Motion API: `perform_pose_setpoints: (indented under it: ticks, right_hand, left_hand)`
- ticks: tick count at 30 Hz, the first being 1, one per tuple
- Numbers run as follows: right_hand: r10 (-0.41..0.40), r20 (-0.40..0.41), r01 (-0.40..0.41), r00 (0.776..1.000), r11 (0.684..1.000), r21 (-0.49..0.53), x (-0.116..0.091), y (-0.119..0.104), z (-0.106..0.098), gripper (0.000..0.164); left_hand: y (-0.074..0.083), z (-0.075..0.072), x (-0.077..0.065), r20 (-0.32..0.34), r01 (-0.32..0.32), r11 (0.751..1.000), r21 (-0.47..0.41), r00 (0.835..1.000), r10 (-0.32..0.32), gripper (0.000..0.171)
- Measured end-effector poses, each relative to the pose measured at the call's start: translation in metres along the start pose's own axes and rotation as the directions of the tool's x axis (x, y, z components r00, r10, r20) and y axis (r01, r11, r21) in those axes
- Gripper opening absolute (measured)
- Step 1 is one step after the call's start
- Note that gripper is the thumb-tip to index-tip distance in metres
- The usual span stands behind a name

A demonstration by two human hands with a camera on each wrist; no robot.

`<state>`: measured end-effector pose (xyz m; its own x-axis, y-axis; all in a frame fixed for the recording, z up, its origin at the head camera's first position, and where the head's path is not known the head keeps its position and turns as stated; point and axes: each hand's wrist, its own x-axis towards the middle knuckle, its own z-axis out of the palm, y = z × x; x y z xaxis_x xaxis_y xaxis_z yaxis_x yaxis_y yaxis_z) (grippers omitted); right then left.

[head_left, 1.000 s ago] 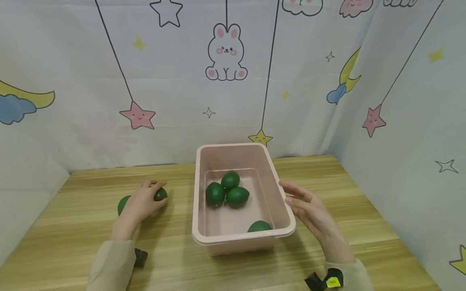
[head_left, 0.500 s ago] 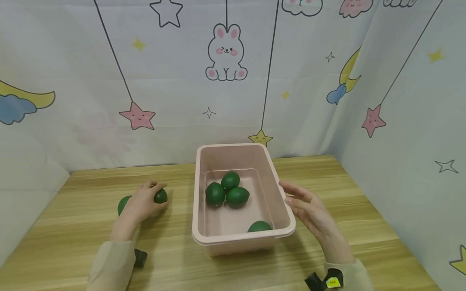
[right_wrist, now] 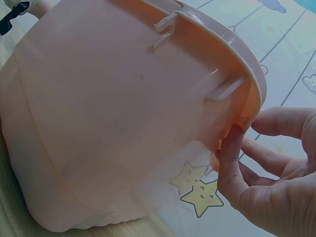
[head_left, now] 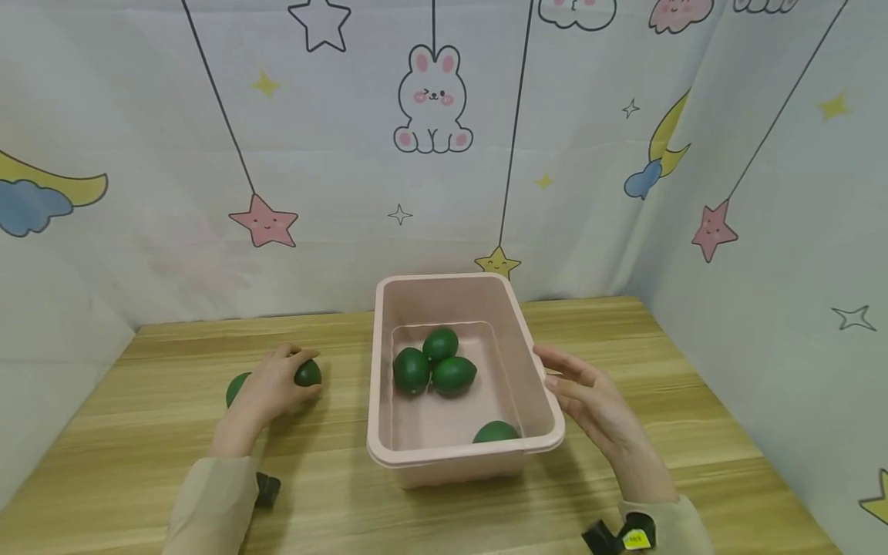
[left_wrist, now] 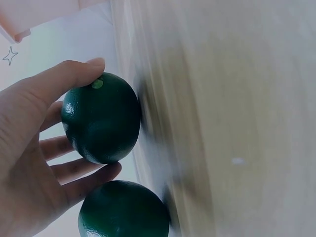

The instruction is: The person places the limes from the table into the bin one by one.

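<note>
Dark green, egg-shaped glossy fruit (left_wrist: 101,117) lies on the light wooden bench (head_left: 173,455) at nine o'clock from the pale pink rectangular plastic bin (head_left: 463,459), under the left hand (head_left: 267,389). The wrist view shows thumb and fingers (left_wrist: 74,170) curled round its sides, the thumb tip close to the pale stem spot. A second green fruit (left_wrist: 123,210) of the same kind sits just beside it, on the wrist side, touching or nearly so; which one, I cannot tell.

The right hand (head_left: 590,401) stands at three o'clock of the bin. Its fingers are loosely spread and nearly straight, with one fingertip (right_wrist: 236,132) touching the underside of the rim (right_wrist: 249,64); nothing is gripped. Four more green fruits lie in the bin: a cluster of three (head_left: 433,366) towards twelve o'clock and one (head_left: 496,432) against the near wall at six o'clock.

Risks, as judged from this position:
- The skin looks smooth and shiny and the hold covers only part of the fruit. A slip would be likely if the fingers do not close further round it.
- The neighbouring fruit is close enough to be nudged. Being rounded, it could roll along the bench towards the near or nine o'clock edge.
- The bin is only lightly touched on one side. A knock on its nine o'clock wall could shift it, since the right hand is not holding it fast.
- A fruit dropped from height into the bin could strike the cluster and bounce.
</note>
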<state>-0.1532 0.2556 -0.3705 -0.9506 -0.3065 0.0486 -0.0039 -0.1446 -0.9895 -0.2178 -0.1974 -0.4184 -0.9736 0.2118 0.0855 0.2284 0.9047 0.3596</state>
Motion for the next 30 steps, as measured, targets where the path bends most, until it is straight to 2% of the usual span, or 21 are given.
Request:
perform_pose_setpoints:
  ticks: [19, 30]
  right_hand:
    - [-0.007, 0.008, 0.006, 1.0, 1.0, 0.011, -0.001, -0.001, 0.001, 0.045]
    - [0.007, -0.001, -0.007, 1.0, 1.0, 0.005, 0.001, 0.0, 0.001, 0.046]
  left_hand:
    - [0.005, -0.003, 0.0, -0.004, -0.021, 1.0, -0.004, 1.0, 0.021, 0.06]
    - [0.015, -0.015, -0.004, -0.016, -0.034, 0.999, -0.015, 0.999, 0.034, 0.061]
